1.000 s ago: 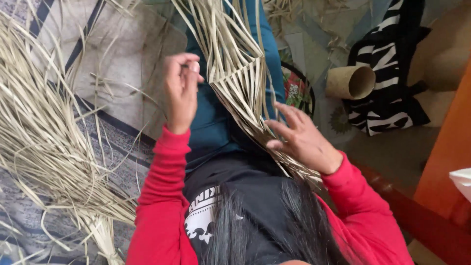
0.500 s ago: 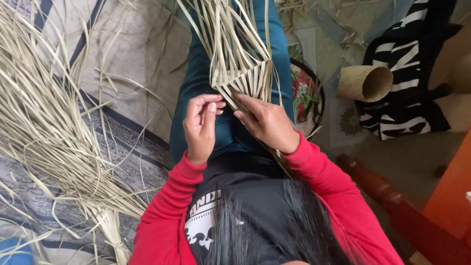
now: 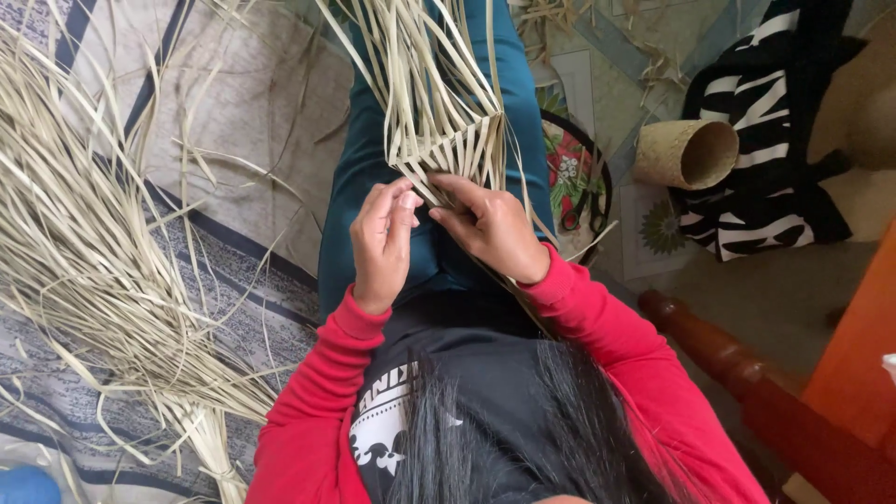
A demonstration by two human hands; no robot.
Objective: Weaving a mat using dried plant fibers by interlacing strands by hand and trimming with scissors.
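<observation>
On my lap, both hands' fingers pinch strips at the woven palm-leaf mat's (image 3: pixel 448 154) near edge, left hand (image 3: pixel 383 243) and right hand (image 3: pixel 490 224) mid-plait; the next strip, I judge, needs tucking under.

You work in soft, even daylight with no hard glare. Your hands (image 3: pixel 439 233) cast only faint shadows on the teal trousers (image 3: pixel 359 177) beneath them. The woven strips (image 3: pixel 439 93) stay sharp at the centre, while the loose straw pile (image 3: pixel 84 243) at the left looks slightly smeared. The orange furniture (image 3: pixel 854 345) at the right edge blurs and bends with lens distortion.
</observation>
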